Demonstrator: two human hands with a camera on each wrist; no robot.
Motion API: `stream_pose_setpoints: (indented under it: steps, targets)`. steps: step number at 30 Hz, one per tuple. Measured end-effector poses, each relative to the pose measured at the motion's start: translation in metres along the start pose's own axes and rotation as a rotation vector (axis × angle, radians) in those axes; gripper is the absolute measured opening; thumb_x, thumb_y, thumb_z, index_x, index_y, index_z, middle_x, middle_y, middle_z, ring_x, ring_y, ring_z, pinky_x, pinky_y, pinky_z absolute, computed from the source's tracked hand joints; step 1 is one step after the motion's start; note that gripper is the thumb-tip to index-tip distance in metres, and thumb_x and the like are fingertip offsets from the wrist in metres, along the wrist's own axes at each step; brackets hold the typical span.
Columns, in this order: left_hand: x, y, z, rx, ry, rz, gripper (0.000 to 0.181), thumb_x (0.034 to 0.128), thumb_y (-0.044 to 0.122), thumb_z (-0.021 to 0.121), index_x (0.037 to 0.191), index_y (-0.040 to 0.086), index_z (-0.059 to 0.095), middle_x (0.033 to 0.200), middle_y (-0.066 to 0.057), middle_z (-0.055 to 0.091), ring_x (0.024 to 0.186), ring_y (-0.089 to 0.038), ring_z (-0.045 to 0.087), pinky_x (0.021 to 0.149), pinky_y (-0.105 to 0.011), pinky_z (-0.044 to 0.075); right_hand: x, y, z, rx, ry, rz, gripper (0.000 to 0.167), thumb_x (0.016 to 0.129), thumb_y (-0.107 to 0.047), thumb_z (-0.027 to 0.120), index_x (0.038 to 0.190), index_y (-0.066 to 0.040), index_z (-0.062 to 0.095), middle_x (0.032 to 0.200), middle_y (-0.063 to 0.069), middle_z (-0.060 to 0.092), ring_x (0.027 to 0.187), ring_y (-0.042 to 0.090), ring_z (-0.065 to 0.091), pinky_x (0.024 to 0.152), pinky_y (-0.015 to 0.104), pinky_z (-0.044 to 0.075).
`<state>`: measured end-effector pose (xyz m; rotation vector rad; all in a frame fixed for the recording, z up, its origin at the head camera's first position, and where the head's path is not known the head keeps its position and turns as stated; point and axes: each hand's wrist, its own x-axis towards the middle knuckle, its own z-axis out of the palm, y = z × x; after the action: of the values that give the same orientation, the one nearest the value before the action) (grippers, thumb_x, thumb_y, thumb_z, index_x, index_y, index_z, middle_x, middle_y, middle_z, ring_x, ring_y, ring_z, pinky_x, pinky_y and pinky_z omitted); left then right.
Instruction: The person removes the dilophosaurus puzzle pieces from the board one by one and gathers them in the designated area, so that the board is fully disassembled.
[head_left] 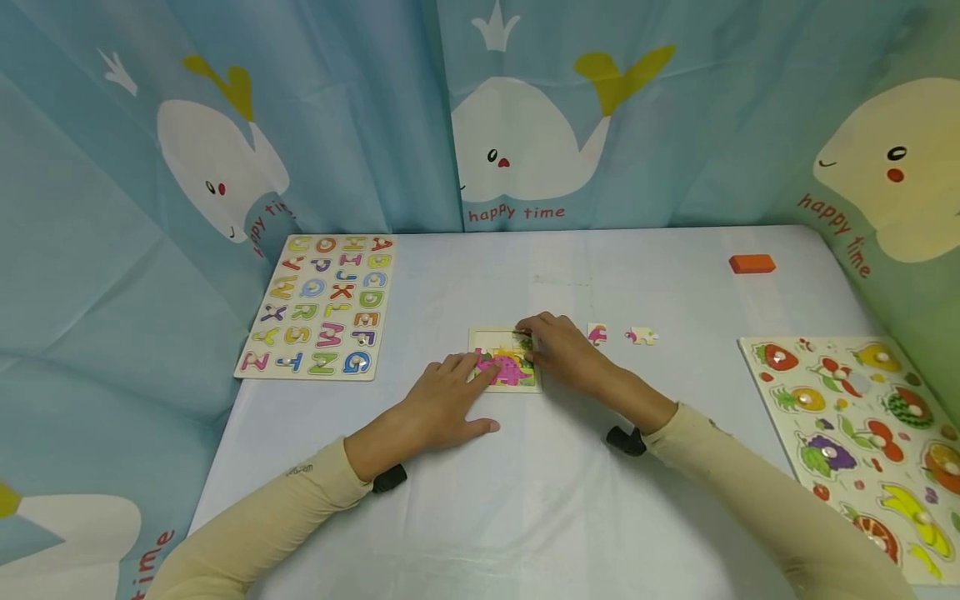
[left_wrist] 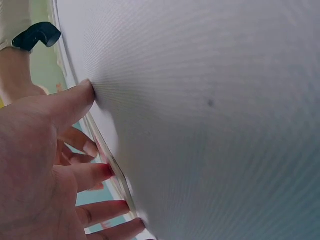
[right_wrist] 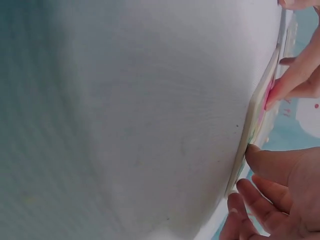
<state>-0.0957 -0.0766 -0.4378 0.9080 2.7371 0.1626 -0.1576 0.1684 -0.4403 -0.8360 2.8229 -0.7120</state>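
Note:
A small framed puzzle (head_left: 508, 375) with a pink dinosaur picture lies mid-table; part of its upper area shows bare tray. My left hand (head_left: 447, 402) rests with spread fingers on its left side, the index fingertip on the pink picture. At the upper right corner my right hand (head_left: 567, 353) pinches a dark green piece (head_left: 522, 341) at the frame. In the right wrist view the thumb of the right hand (right_wrist: 280, 190) touches the frame's edge (right_wrist: 250, 120). The left wrist view shows the left hand (left_wrist: 55, 155) with fingertips along the frame. Two loose pieces (head_left: 597, 334) (head_left: 642, 336) lie to the right.
An alphabet board (head_left: 315, 308) lies at the back left, and a fruit board (head_left: 855, 442) at the right edge. An orange block (head_left: 752, 264) sits at the back right. Whale-print curtains (head_left: 525, 133) hang behind the table.

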Motion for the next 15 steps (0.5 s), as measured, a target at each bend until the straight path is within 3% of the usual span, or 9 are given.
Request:
stream_pose_setpoints:
  steps: [6,15]
  targets:
    - [0.000,0.000,0.001,0.006,0.008,0.005,0.086,0.0986,0.066,0.061,0.166,0.019,0.036,0.165,-0.016,0.038,0.149,-0.034,0.041,0.115,-0.055,0.042,-0.003,-0.008,0.002,-0.106,0.019,0.035,0.052,0.095,-0.010,0.079,0.143,-0.001,0.061,0.134,0.017,0.071,0.119,0.036,0.065,0.102,0.052,0.054]
    - [0.000,0.000,0.000,0.009,0.006,0.003,0.086,0.0985,0.066,0.062,0.166,0.019,0.036,0.165,-0.016,0.038,0.149,-0.034,0.041,0.115,-0.055,0.042,-0.004,-0.015,-0.001,-0.205,0.050,-0.026,0.050,0.093,-0.009,0.082,0.139,0.001,0.065,0.127,0.018,0.074,0.113,0.036,0.068,0.095,0.050,0.058]
